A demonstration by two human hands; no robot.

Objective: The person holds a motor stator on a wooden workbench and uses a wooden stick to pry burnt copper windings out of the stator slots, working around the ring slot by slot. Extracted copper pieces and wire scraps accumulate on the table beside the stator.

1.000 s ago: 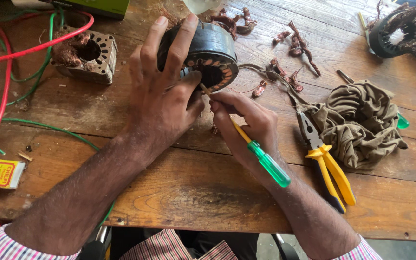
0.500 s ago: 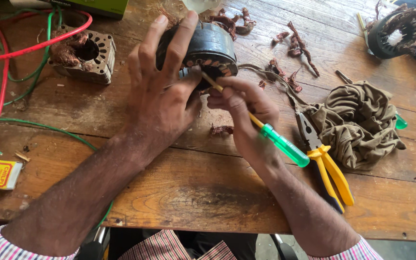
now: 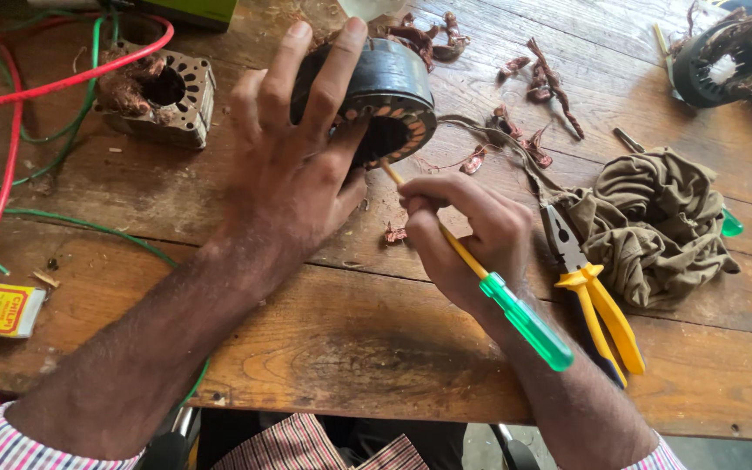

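Wooden table (image 3: 376,365), worn. Far centre: dark motor stator (image 3: 385,91), tilted on edge, left hand (image 3: 293,165) clasped over it. Khaki cloth (image 3: 654,226) right. Right hand (image 3: 463,235) closed around a yellow-and-green screwdriver (image 3: 515,313), tip at the stator bore. Yellow-handled pliers (image 3: 589,287) just right.

The stator core (image 3: 385,96) looks like dark, matt metal with coppery slot edges on its face. Below it, the screwdriver (image 3: 489,287) has a glossy, translucent green plastic handle and a yellow shaft. Right of the core lie pliers (image 3: 589,292) with smooth yellow grips, beside crumpled olive cloth (image 3: 654,222) (soft, matt). The wooden table (image 3: 350,348) under the core is worn, scratched and stained.
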